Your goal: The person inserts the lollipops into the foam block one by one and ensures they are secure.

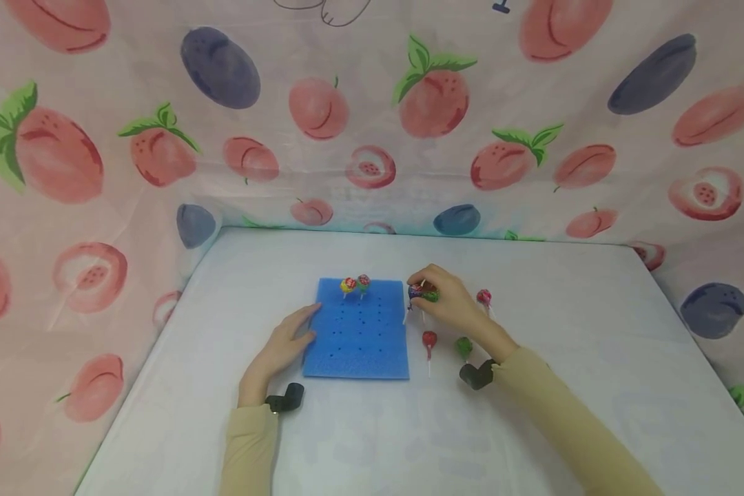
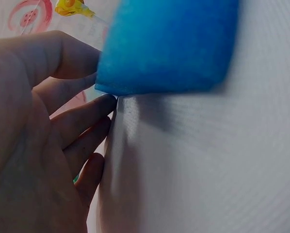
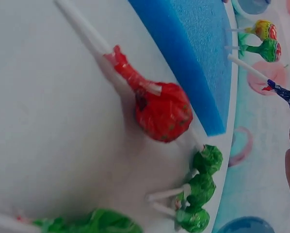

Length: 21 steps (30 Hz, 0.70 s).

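Note:
A blue foam board with rows of small holes lies on the table. Two lollipops, one yellow and red and one green and red, stand upright at its far edge. My left hand touches the board's left edge with fairly straight fingers, as the left wrist view shows close up. Beyond the right edge, my right hand pinches a dark purple lollipop by its head, stick pointing down in the head view. Its fingers partly hide green lollipops lying behind.
Right of the board lie a red lollipop, a green lollipop and a pink lollipop. The white table meets a fruit-print cloth at the back and sides. Each wrist carries a black camera.

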{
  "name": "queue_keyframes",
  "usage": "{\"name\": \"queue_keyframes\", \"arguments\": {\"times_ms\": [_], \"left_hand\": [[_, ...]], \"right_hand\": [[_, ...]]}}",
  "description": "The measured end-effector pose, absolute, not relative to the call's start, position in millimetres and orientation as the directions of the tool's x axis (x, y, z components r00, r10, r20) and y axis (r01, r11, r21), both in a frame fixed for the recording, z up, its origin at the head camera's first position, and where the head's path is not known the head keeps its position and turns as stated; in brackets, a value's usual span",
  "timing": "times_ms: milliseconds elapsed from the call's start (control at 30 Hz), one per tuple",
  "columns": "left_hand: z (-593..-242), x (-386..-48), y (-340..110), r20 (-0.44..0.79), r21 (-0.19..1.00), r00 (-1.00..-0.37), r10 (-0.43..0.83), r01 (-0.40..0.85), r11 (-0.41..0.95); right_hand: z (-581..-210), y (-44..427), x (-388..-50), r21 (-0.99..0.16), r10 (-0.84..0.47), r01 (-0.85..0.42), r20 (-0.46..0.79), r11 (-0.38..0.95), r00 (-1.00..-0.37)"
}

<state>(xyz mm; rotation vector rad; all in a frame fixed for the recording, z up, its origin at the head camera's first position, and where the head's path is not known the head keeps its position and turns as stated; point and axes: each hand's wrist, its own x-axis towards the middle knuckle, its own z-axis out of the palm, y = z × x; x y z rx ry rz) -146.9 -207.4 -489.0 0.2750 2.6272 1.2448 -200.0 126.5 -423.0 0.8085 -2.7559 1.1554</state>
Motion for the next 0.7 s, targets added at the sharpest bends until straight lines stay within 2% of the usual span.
{"name": "queue_keyframes", "arguments": {"times_ms": [300, 700], "left_hand": [[-488.8, -146.8, -207.7, -0.126, 0.781, -0.959, 0.254, 0.062, 0.622], [-487.8, -145.4, -207.2, -0.124, 0.784, -0.961, 0.248, 0.058, 0.618]], "right_hand": [[-425.0, 99.4, -214.2, -0.638, -0.459, -0.537, 0.305, 0.552, -0.835], [-431.1, 82.8, -227.0, -0.654, -0.414, -0.505, 0.305, 0.563, -0.858]]}}
